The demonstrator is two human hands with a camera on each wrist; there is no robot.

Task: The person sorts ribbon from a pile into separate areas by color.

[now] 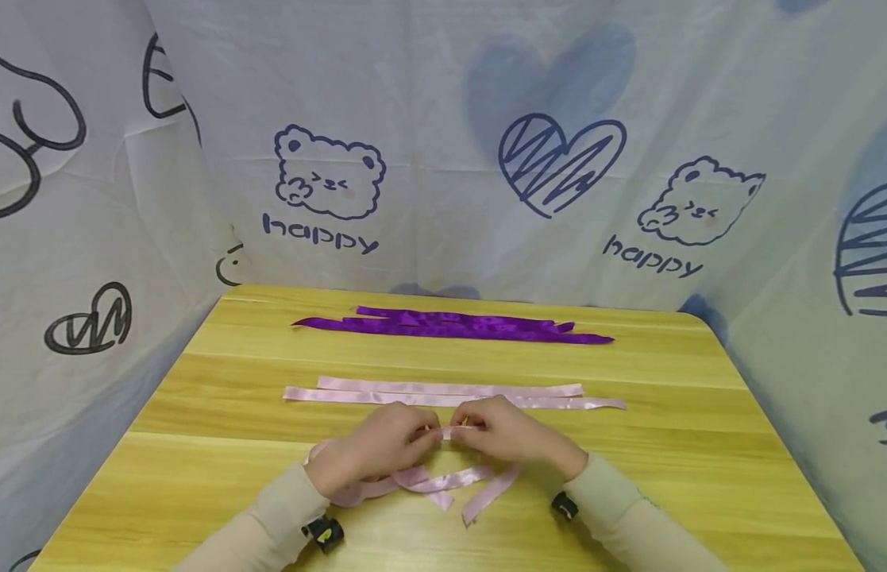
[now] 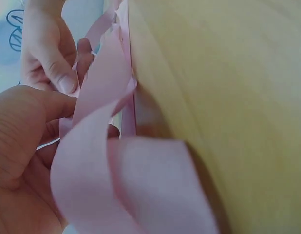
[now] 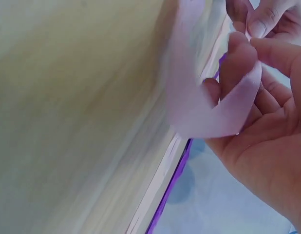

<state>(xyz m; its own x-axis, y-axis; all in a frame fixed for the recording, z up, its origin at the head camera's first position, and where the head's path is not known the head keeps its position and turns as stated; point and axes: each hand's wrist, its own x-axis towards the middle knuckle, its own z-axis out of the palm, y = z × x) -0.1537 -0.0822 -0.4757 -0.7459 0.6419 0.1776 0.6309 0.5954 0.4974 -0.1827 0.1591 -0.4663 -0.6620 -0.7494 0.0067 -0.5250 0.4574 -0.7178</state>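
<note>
Pink satin ribbon is pinched between thumb and fingers of both hands, which nearly meet above the table. My left hand grips it from the left, and my right hand from the right. Only a short stretch shows between the fingertips. Loose pink lengths loop and trail below the hands onto the wood. In the left wrist view a wide pink loop curls past the left palm. The right wrist view shows a pink length hanging from the right fingers. Whether these lengths are one ribbon, I cannot tell.
Two straight pink ribbons lie side by side just beyond the hands. Farther back, several purple ribbons lie in a bunch across the wooden table. A printed white cloth hangs behind and at the sides.
</note>
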